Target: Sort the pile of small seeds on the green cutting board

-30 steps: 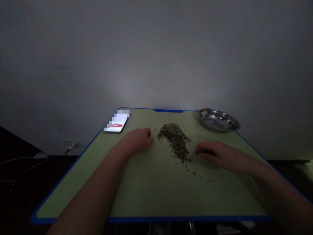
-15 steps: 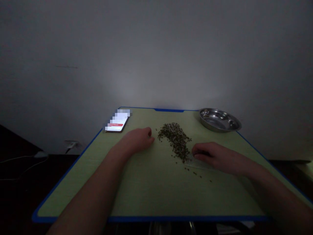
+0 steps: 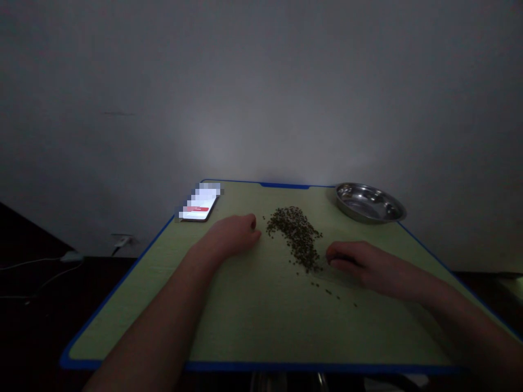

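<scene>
A loose pile of small, dark, bean-like grains point(image 3: 298, 231) lies mid-table, with a few strays trailing toward the lower right. My left hand point(image 3: 241, 233) is just left of the pile, its fingers curled in loosely; nothing shows in them. On the right, my right hand point(image 3: 351, 260) has thumb and fingers pinched together at the pile's near end. Under and beside it lies a thin, clear plastic bag point(image 3: 327, 276), faint against the table, which the fingers seem to grip. The fingertips are partly in shadow.
A shiny steel bowl point(image 3: 370, 204) stands at the table's far right corner. A lit phone point(image 3: 200, 204) lies at the far left. The pale green table point(image 3: 245, 326) has a blue rim and meets a wall. A plug with cables point(image 3: 122, 242) is beyond the left edge.
My right hand has drawn back slightly to the right from the pile, and the clear bag shows less. My left hand stays beside the pile. The whole view has shifted a little.
</scene>
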A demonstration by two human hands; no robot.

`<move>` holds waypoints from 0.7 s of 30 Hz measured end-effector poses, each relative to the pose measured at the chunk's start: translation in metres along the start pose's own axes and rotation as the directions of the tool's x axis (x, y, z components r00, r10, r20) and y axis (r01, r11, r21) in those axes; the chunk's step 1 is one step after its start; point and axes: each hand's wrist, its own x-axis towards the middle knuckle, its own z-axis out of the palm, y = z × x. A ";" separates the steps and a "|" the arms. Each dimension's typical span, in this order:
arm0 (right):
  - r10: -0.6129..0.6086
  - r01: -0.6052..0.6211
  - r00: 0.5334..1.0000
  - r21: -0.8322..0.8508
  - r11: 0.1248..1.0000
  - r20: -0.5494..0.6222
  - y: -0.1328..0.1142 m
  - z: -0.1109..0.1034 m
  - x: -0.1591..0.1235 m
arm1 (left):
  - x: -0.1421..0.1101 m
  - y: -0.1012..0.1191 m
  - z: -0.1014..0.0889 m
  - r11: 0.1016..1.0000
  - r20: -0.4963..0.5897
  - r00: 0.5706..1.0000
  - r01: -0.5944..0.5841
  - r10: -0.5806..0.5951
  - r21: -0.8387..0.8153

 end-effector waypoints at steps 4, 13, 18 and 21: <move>-0.017 0.017 1.000 -0.003 1.000 -0.003 -0.004 0.004 0.003 | 0.001 -0.001 0.001 1.000 -0.002 1.000 -0.006 0.006 -0.004; 0.004 -0.011 0.995 -0.075 0.997 -0.096 -0.014 0.012 0.017 | -0.001 -0.001 0.001 1.000 0.000 1.000 -0.007 0.007 -0.017; 0.040 -0.055 0.990 -0.108 0.993 -0.135 -0.017 0.015 0.021 | -0.003 -0.001 0.000 1.000 -0.001 1.000 -0.007 0.007 -0.013; 0.058 -0.077 0.987 -0.125 0.989 -0.152 -0.020 0.014 0.024 | -0.003 0.000 -0.001 1.000 0.006 1.000 -0.007 0.007 -0.012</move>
